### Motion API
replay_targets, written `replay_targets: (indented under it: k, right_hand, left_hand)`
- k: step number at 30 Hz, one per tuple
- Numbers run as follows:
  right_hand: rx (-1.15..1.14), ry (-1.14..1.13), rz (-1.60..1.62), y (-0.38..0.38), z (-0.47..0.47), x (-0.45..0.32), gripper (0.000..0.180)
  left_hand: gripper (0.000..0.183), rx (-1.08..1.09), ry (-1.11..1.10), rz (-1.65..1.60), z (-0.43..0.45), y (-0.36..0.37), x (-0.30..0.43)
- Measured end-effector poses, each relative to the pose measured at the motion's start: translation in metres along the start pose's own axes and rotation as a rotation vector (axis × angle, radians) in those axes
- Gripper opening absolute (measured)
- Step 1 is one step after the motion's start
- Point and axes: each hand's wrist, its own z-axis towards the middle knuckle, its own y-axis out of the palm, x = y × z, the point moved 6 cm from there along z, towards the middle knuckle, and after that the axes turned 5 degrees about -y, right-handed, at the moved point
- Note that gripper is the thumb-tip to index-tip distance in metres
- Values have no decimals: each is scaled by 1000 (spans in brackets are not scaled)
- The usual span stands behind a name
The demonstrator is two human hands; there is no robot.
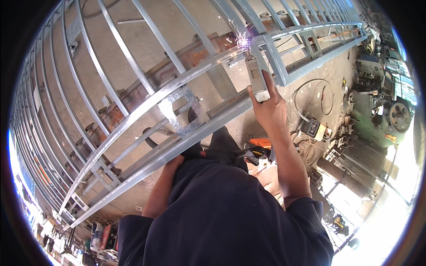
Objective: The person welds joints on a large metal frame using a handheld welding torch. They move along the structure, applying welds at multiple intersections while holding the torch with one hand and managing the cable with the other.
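Note:
My right hand (pixel 271 108) grips a boxy grey hand tool (pixel 256 76), its fingers along the sides. Bright white-violet sparks (pixel 244 43) fly at the tool's far end. They burst where a curved steel flat bar (pixel 186 78) meets an upright steel tube (pixel 258 50) of a large barred metal frame. My left hand (pixel 174 162) is low by my thigh, next to the frame's long near tube (pixel 186 136); its fingers are mostly hidden. A galvanized plate with a square cutout (pixel 196 99) sits between the curved bar and the near tube.
A rusty steel beam (pixel 133 89) runs beneath the frame's parallel bars (pixel 109 63). To the right, a small boxed machine (pixel 313 128) stands on the floor with a looped cable (pixel 296 96). Beyond it is a green machine with a handwheel (pixel 399 117). An orange object (pixel 261 143) lies behind my right arm.

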Motion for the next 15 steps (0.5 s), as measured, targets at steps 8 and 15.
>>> replay_targets:
  k: [8,15]
  right_hand:
    - [-19,5,-20,3,1,-1,74]
    - [-8,5,-28,0,-2,-3,73]
  left_hand:
    - [84,-23,-3,-2,-1,1,-4]
    - [84,-44,-2,-14,3,6,-3]
